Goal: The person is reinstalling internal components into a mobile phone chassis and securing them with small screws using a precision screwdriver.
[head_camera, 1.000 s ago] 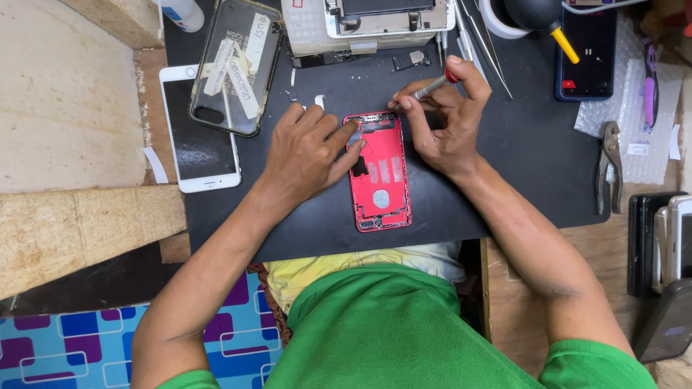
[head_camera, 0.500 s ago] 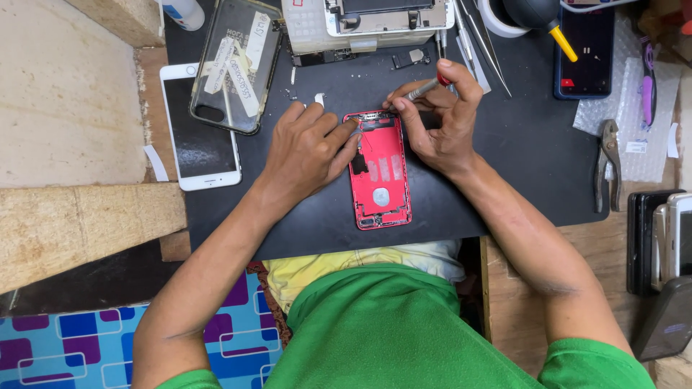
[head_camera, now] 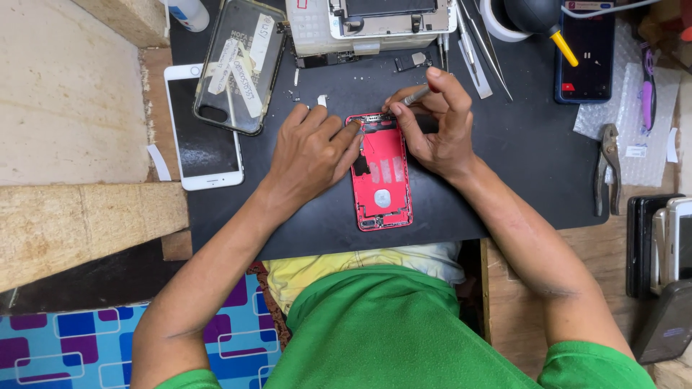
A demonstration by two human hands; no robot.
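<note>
A red phone housing (head_camera: 382, 180), opened with its insides facing up, lies on a black work mat (head_camera: 519, 166). My left hand (head_camera: 313, 151) rests on the housing's left edge and steadies it with its fingertips. My right hand (head_camera: 432, 122) grips a thin metal tool (head_camera: 413, 95) like a pen, its tip at the top end of the housing. Small dark parts show near the top of the housing, partly hidden by my fingers.
A white phone screen (head_camera: 202, 137) and a clear case (head_camera: 241, 65) lie at the left. A dismantled phone body (head_camera: 375, 25), tweezers (head_camera: 476, 43), a black blower (head_camera: 540, 18), a dark phone (head_camera: 595, 61) and pliers (head_camera: 609, 169) surround the mat. Wooden boards (head_camera: 72, 223) sit left.
My right hand has shifted the tool slightly at the housing's top end. My left hand stays on the housing's left edge.
</note>
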